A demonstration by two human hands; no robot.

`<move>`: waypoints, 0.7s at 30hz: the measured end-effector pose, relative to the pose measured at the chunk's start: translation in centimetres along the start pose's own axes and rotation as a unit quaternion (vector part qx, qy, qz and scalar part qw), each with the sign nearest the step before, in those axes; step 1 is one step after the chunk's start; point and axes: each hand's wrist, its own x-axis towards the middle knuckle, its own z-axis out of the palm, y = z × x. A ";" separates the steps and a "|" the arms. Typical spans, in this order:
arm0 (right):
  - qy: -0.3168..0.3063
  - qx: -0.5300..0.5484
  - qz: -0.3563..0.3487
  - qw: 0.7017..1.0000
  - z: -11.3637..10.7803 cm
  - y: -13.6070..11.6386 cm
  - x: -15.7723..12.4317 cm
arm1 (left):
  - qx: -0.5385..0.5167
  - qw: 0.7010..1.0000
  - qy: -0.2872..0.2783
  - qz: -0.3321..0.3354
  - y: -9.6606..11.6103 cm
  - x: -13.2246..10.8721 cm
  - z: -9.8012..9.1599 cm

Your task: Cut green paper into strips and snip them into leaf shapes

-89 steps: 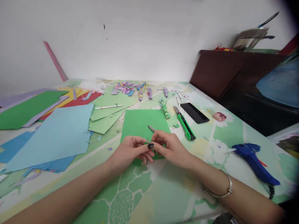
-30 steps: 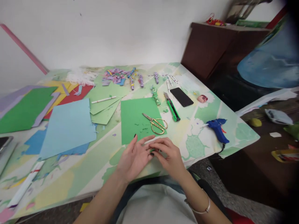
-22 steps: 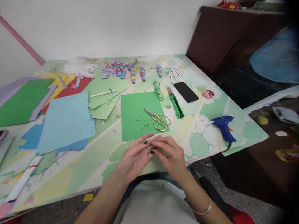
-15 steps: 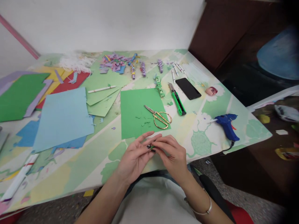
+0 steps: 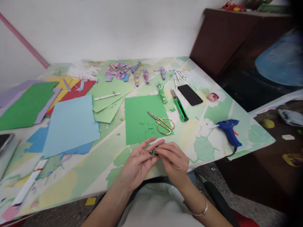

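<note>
Gold-handled scissors [image 5: 157,119] near right hand [image 5: 176,160]

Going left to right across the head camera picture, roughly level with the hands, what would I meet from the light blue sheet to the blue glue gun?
Light blue sheet → left hand → small green piece where the two hands meet → right hand → blue glue gun.
</note>
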 end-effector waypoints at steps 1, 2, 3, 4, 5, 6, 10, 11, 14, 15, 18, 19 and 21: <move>-0.001 0.000 0.001 1.000 0.0 0.0 0.1 | 0.003 1.000 -0.002 0.002 0.1 0.0 0.0; -0.003 0.001 0.003 1.000 0.0 0.0 0.1 | 0.005 1.000 -0.003 0.002 0.2 0.0 0.0; -0.004 0.001 0.004 1.000 0.1 0.0 0.2 | 0.007 1.000 -0.005 0.002 0.3 0.0 0.0; -0.006 0.000 0.006 1.000 0.1 -0.1 0.2 | 0.008 1.000 -0.008 0.001 0.4 -0.1 -0.1; -0.006 -0.001 0.009 1.000 0.1 -0.1 0.3 | 0.007 1.000 -0.010 0.000 0.5 -0.1 -0.1; -0.007 -0.001 0.012 1.000 0.1 -0.1 0.3 | 0.005 1.000 -0.011 -0.001 0.5 -0.1 -0.2; -0.016 0.007 0.023 1.000 0.2 -0.2 0.2 | -0.008 1.000 -0.015 -0.001 0.6 -0.3 -0.4; -0.017 0.009 0.026 0.999 0.3 -0.3 0.2 | -0.010 1.000 -0.016 -0.001 0.5 -0.4 -0.3; -0.024 0.008 0.035 0.999 0.2 -0.4 0.2 | -0.008 1.000 -0.008 0.000 0.5 -0.4 -0.2; -0.028 0.007 0.034 0.999 0.2 -0.4 0.2 | -0.006 1.000 -0.005 0.000 0.5 -0.4 -0.2; -0.043 0.008 0.022 0.999 0.0 -0.5 0.4 | -0.002 1.000 -0.004 0.003 0.5 -0.5 -0.1; -0.047 0.009 0.018 0.999 0.0 -0.6 0.4 | -0.003 1.000 -0.005 0.004 0.5 -0.5 -0.1; -0.053 0.009 0.015 0.998 -0.1 -0.6 0.5 | -0.004 1.000 -0.007 0.007 0.5 -0.5 -0.1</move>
